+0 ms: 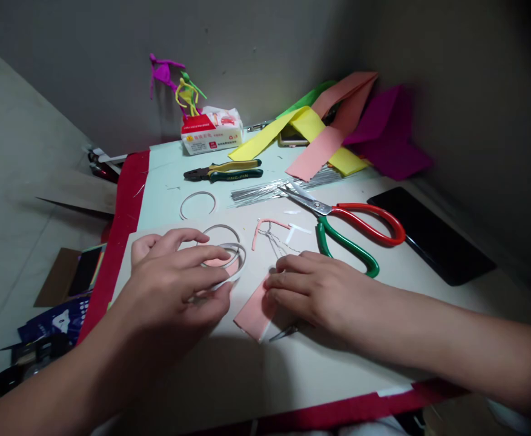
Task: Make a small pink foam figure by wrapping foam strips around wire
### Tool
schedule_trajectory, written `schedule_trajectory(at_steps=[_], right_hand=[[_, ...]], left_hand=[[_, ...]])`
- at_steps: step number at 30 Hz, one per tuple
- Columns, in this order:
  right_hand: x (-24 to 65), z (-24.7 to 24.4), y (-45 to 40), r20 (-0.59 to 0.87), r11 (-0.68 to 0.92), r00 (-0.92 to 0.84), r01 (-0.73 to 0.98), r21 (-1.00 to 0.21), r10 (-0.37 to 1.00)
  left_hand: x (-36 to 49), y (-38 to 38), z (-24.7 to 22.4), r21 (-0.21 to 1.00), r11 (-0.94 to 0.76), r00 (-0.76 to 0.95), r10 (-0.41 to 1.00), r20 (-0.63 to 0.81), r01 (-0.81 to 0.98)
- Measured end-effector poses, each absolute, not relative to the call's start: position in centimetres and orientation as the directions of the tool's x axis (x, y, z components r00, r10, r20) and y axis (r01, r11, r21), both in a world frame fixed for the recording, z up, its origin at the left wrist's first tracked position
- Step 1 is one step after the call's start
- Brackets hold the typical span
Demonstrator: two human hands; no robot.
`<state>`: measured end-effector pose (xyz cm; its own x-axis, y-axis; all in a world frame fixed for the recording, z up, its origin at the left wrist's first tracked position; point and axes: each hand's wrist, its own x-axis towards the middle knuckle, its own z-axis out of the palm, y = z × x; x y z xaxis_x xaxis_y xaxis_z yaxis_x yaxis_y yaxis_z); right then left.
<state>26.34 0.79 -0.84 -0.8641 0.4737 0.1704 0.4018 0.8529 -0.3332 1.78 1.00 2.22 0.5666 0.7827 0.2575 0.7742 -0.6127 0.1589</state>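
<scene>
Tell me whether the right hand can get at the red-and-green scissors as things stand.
Probably yes. The right hand rests close to the scissors, just beside their green handle, and nothing appears to lie between them, so the way looks free.

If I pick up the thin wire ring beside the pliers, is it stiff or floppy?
The thin wire ring is probably very light, as its strand looks slender. It likely bends easily yet springs back, since it keeps an open curve unaided. Lying flat, it would probably slide when pushed, not roll.
</scene>
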Motion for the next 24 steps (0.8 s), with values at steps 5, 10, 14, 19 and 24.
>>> schedule_trajectory(at_steps=[5,10,14,19,24], right_hand=[[26.2,-2.1,1.6,0.200,0.897,-0.890,0.354,-0.263,0.410],[26.6,-2.3,1.6,0.216,0.886,-0.878,0.360,-0.291,0.428],[26.8,-2.4,1.8,0.210,0.858,-0.859,0.381,-0.343,0.466],[27.0,-2.5,1.7,0.227,0.822,-0.825,0.406,-0.399,0.517],[27.2,-2.6,1.4,0.225,0.844,-0.849,0.372,-0.388,0.477]], left_hand=[[1.5,1.3,1.5,0.131,-0.621,0.592,0.779,0.204,0.773],[1.5,1.7,1.0,0.086,-0.641,0.638,0.767,0.068,0.762],[1.8,1.5,1.4,0.113,-0.675,0.671,0.738,0.071,0.729],[2.6,1.1,1.3,0.094,-0.823,0.819,0.567,0.089,0.560],[3.3,0.7,0.0,0.090,-0.879,0.884,0.467,-0.036,0.468]])
